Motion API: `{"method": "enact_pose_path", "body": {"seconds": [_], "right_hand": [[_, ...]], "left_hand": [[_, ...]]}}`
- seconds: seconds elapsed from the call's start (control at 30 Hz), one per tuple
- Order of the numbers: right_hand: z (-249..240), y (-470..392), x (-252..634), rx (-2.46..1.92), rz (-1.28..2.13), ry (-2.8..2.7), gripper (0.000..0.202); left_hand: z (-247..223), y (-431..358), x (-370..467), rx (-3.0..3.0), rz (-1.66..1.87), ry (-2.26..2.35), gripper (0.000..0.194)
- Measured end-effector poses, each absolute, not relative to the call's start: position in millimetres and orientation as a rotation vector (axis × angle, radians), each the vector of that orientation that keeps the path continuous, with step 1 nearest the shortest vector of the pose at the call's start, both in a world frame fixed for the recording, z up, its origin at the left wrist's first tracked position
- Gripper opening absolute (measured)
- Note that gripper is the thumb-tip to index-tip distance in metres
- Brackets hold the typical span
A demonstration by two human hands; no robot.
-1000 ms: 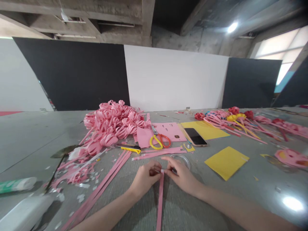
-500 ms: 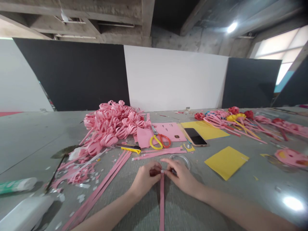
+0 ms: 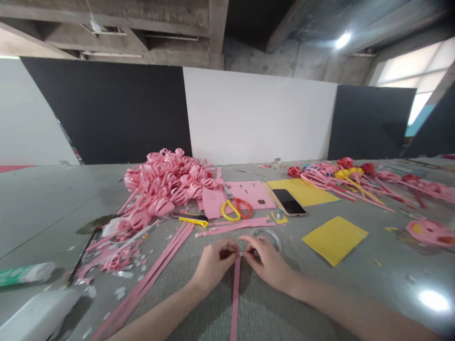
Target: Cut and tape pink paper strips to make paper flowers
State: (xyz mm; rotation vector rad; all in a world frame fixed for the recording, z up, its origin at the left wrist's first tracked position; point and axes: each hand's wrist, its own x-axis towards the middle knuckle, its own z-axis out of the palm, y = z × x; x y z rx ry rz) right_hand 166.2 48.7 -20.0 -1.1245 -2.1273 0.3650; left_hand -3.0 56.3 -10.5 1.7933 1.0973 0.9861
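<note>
My left hand (image 3: 216,265) and my right hand (image 3: 266,263) meet in front of me, fingers pinched at the top end of a long pink paper strip (image 3: 235,296). A small white bit shows at that end, between the fingertips. From there the strip hangs toward the lower edge of the view. Just behind my right hand lies a roll of clear tape (image 3: 275,239), partly covered by the fingers. More pink strips (image 3: 241,225) lie flat beyond my hands, and another bundle of long strips (image 3: 152,274) runs down to the left.
Scissors (image 3: 237,212) rest on pink paper (image 3: 258,194), with a yellow-handled utility knife (image 3: 194,219) to their left. A phone (image 3: 289,202) and a yellow sheet (image 3: 334,240) lie right. Looped pink paper (image 3: 170,177) is heaped back left; a glue tube (image 3: 28,273) lies far left.
The strip's lower part has swung slightly left, and its pinched end has shifted a little right. Both hands stay nearly in place.
</note>
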Motion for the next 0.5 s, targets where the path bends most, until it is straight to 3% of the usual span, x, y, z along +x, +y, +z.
{"method": "enact_pose_path", "body": {"seconds": [0.27, 0.5], "right_hand": [[-14.7, 47.3, 162.8, -1.116, 0.222, -2.168, 0.013], [-11.6, 46.2, 162.5, -1.070, 0.149, -2.219, 0.011]], "left_hand": [[-6.0, 53.7, -2.4, 1.839, 0.985, 1.133, 0.010], [-7.6, 54.5, -1.9, 1.954, 0.904, 1.125, 0.018]]}}
